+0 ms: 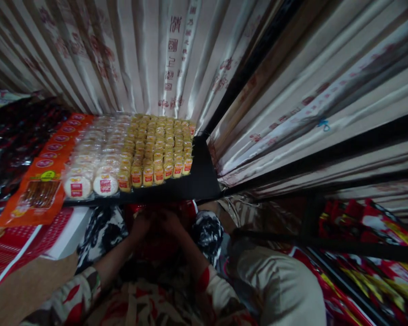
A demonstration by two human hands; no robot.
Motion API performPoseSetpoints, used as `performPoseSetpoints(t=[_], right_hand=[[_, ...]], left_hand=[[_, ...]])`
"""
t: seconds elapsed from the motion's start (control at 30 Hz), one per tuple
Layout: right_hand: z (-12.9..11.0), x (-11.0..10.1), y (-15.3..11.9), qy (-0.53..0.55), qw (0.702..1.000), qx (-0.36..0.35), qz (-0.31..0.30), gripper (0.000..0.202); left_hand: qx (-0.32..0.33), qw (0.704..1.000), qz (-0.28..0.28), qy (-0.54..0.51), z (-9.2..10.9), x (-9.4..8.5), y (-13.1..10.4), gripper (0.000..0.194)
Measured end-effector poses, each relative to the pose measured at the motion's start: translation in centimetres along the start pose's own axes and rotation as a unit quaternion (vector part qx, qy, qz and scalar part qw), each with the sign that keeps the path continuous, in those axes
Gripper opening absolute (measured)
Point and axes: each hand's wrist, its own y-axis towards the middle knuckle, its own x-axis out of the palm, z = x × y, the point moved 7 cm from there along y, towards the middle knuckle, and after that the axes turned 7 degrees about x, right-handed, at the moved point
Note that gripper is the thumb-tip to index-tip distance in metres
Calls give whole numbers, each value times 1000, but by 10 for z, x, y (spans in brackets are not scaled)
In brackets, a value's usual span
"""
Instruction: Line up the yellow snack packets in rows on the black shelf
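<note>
Below the edge of a black shelf (204, 167), my left hand (143, 222) and my right hand (170, 222) are close together in deep shadow. Both are at a dark red item (159, 246) between my knees; its shape is hard to make out. The fingers of both hands are too dark to read. On the shelf above them stand rows of small yellow-wrapped packs (158, 149). To their left lie white round packaged crackers (105, 183) and overlapping orange packets (42, 192).
A red basket (12, 249) with a white handle and a white box (68, 235) are at the lower left. Pleated printed curtains (149, 54) hang behind. A person's light trouser leg (282, 280) is at my right, beside racks of red packets (391, 226).
</note>
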Motion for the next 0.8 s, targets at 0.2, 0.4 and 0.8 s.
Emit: performPoseSetpoints(t=[0.2,0.4,0.8], right_hand=[[-19,-33,-24,-27,998,-27,43,42],[-38,-63,-46,47,993,-91,56,34],[-47,-132,-55,216,962,-111,127,36]], left_hand=[[-22,982,13,-188,27,-29,-12,31],[5,954,-5,-300,64,-46,-16,34],[149,944,-25,-294,165,-76,1,33]])
